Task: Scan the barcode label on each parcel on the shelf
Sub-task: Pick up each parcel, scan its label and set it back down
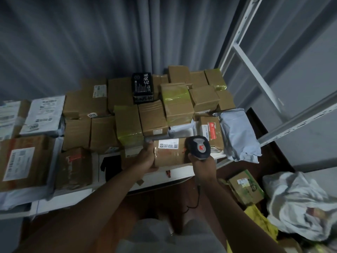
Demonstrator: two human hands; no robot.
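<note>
A brown cardboard parcel wrapped in glossy clear tape (170, 154) lies at the front edge of the white metal shelf (160, 175), its long axis running left to right across the view and its broad top face turned up toward the camera. A small white rectangular label with dark print (168, 143) sits on that top face near the far edge, lengthwise along the parcel. The left hand (146, 157) clasps the parcel's left end, its fingers (148, 143) curled over the far corner and pressed against the cardboard. The right hand (201, 164) is wrapped around the grip of a black-and-grey plastic handheld scanner (197, 147), whose rounded head sits over the parcel's right end and points away from the person; a thin dark cable (196, 199) hangs below. Behind are stacked matte kraft boxes, some banded in yellow-green tape (177, 104), a black printed carton (143, 87), and a crinkled pale-grey plastic mailer bag (237, 135).
</note>
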